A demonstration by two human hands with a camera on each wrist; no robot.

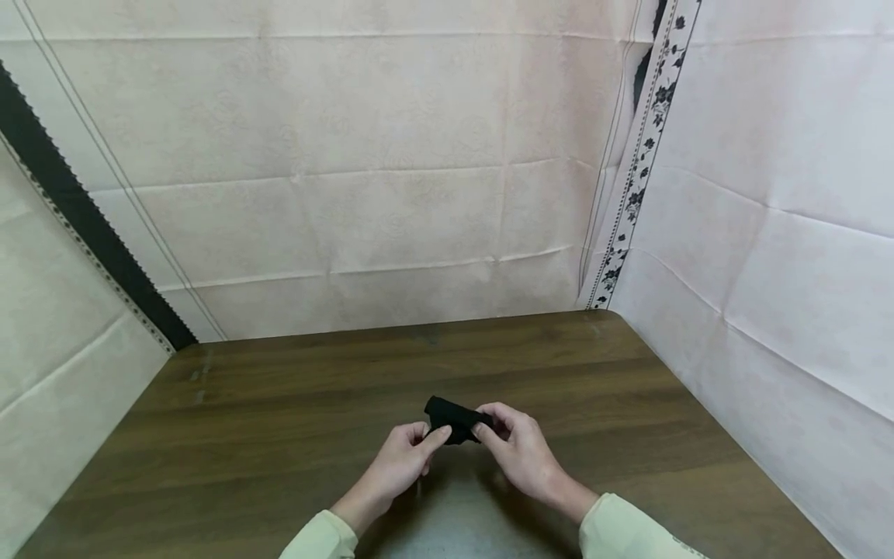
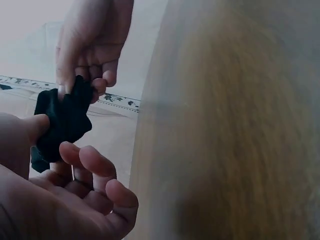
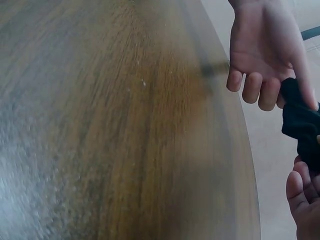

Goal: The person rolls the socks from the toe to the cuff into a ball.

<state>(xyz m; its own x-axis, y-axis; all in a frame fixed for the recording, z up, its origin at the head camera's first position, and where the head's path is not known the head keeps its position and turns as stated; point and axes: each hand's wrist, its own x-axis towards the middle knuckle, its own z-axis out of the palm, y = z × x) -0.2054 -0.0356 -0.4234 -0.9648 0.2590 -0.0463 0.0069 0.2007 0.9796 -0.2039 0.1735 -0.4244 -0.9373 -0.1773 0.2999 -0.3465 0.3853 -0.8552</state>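
Observation:
A small folded piece of black cloth point(image 1: 452, 416) is held up between both hands over the table, near the middle of the head view. My left hand point(image 1: 396, 464) pinches its left end between thumb and fingers. At the opposite end, my right hand point(image 1: 525, 456) grips it with the thumb on the near side. In the left wrist view the cloth point(image 2: 62, 122) looks soft and bunched, with uneven folds; the left hand's outer fingers curl loosely beside it. The right wrist view catches the cloth point(image 3: 300, 117) only partly, cut off by the frame edge.
A brown wood-grain table point(image 1: 293, 396) with rounded corners lies beneath the hands. Pale creased sheeting point(image 1: 391, 155) hangs behind it and along both sides, with a floral border strip point(image 1: 646, 155) at the back right corner and a dark band point(image 1: 91, 210) at left.

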